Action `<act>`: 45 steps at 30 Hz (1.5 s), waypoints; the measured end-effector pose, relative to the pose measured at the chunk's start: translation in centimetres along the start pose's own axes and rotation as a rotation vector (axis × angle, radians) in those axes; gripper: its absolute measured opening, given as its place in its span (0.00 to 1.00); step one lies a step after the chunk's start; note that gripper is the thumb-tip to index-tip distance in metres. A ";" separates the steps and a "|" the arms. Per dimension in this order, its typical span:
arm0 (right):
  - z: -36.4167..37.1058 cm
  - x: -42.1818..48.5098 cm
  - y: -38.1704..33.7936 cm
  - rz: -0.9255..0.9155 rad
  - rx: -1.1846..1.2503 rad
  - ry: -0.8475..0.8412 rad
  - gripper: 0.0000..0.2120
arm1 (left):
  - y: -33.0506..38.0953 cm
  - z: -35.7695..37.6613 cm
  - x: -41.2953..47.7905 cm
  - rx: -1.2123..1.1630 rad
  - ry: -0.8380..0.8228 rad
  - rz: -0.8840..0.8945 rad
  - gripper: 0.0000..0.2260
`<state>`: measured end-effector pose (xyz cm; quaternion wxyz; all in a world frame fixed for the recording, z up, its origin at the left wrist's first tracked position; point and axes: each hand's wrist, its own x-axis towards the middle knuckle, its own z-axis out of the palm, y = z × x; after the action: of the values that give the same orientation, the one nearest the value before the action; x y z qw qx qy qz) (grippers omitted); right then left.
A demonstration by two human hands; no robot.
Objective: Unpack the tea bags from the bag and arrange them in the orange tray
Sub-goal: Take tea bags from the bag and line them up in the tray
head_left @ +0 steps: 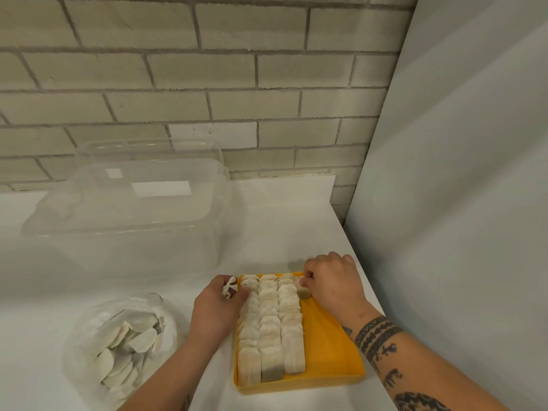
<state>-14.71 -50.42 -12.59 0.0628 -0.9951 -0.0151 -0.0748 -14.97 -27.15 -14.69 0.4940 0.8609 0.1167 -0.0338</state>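
Pinching a tea bag (303, 289) in our right hand (333, 281), we start the bare lane of the orange tray (326, 345), running from that hand toward us, while our left hand (214, 310) clutches spare tea bags (229, 287) just left.

Single head-worn view, looking forward and down, close over white counter (281, 221), facing brick wall (178, 84)

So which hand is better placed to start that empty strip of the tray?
Probably the right hand: it pinches a tea bag at the top of the orange tray's bare right strip. The left hand holds spare tea bags at the tray's top-left corner, across three full rows.
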 end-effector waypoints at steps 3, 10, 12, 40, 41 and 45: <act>0.0 0.1 -0.1 0.008 -0.002 -0.004 0.05 | 0.0 -0.1 -0.1 0.015 0.000 -0.003 0.10; -0.3 0.0 0.2 0.021 0.026 0.014 0.06 | 1.0 -0.7 -0.4 -0.034 0.023 0.022 0.13; -0.8 -0.2 0.2 0.019 0.054 0.023 0.06 | 1.7 -1.0 -0.7 -0.102 0.051 0.035 0.12; -8.2 -5.6 -4.4 0.081 0.973 -0.153 0.02 | 8.1 -2.9 -7.4 -0.449 -0.434 0.076 0.12; -8.2 -5.9 -4.3 0.088 1.002 -0.156 0.02 | 8.0 -2.8 -7.5 -0.428 -0.426 0.087 0.12; -8.0 -6.3 -4.0 0.141 1.094 -0.136 0.03 | 7.9 -2.8 -7.6 -0.376 -0.436 0.117 0.08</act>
<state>-22.30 -47.58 -5.17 0.5742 -0.8185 0.0109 0.0127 -20.69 -29.87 -5.30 0.6595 0.7318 -0.0380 -0.1673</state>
